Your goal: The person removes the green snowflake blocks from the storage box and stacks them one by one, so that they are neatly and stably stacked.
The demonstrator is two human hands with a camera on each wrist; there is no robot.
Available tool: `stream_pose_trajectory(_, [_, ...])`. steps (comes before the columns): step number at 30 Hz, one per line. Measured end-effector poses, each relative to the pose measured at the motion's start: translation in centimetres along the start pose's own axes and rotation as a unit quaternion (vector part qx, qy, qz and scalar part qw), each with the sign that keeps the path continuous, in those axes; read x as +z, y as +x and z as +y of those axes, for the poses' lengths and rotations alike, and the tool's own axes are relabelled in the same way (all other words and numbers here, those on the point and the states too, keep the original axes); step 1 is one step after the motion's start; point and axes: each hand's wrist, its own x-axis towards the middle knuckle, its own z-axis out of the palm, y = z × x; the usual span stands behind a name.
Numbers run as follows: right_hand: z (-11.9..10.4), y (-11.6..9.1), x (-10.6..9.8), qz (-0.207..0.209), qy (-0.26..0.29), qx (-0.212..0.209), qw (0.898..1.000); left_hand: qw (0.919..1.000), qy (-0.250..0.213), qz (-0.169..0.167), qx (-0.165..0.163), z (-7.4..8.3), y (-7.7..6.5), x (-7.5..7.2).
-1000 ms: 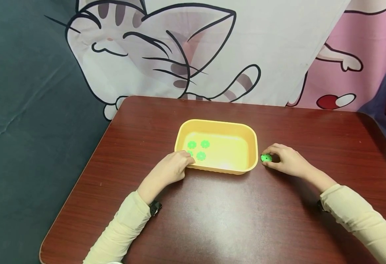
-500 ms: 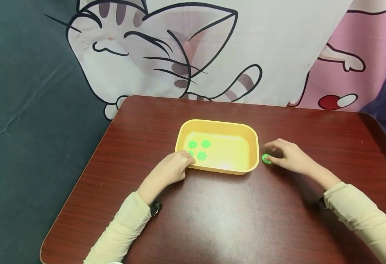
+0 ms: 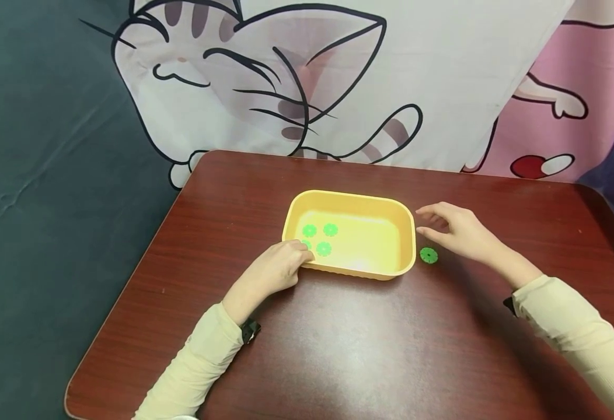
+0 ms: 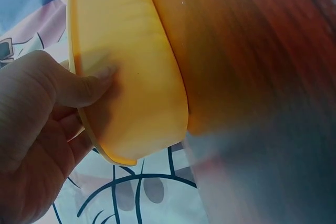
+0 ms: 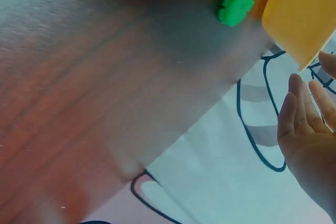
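A yellow plastic tray [image 3: 356,272] stands on the table, with several flat green notched discs [image 3: 324,249] lying in its left part. My left hand [image 3: 272,268] grips the tray's near left rim. In the left wrist view the thumb of that hand [image 4: 37,114] presses the outside of the tray wall [image 4: 134,77], its fingers on the inner side. One more green disc [image 3: 429,255] lies on the table just right of the tray; it shows in the right wrist view as a green lobed piece [image 5: 238,3]. Above it my right hand [image 3: 459,233] holds nothing, its fingers parted beside the tray's right rim.
The dark red wooden table [image 3: 370,350] has rounded corners. Behind it hangs a curtain with cartoon cats [image 3: 233,87], and a dark green cloth [image 3: 49,204] is at the left. A white rounded edge [image 3: 183,417] shows at the bottom.
My right hand has let go of the green disc and lifted away from it, toward the tray's right rim. The disc now lies flat on the table. My left hand keeps its hold.
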Motion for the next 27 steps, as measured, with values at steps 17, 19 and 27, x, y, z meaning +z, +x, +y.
stream_pose_trajectory(17, [-4.6, 5.0, 1.8, -0.059, 0.018, -0.081, 0.995, 1.0000, -0.006, 0.003, -0.004, -0.1, -0.6, -0.3])
stream_pose_trajectory(19, [-5.2, 5.5, 2.4, -0.076, 0.024, -0.090, 0.993, 1.0000, -0.005, 0.005, -0.003, -0.1, -0.6, -0.3])
stream_pose_trajectory(27, [-7.3, 6.8, 4.8, -0.112, 0.025, -0.127, 0.985, 0.9998, 0.000, -0.017, -0.008, 0.1, -0.2, -0.3])
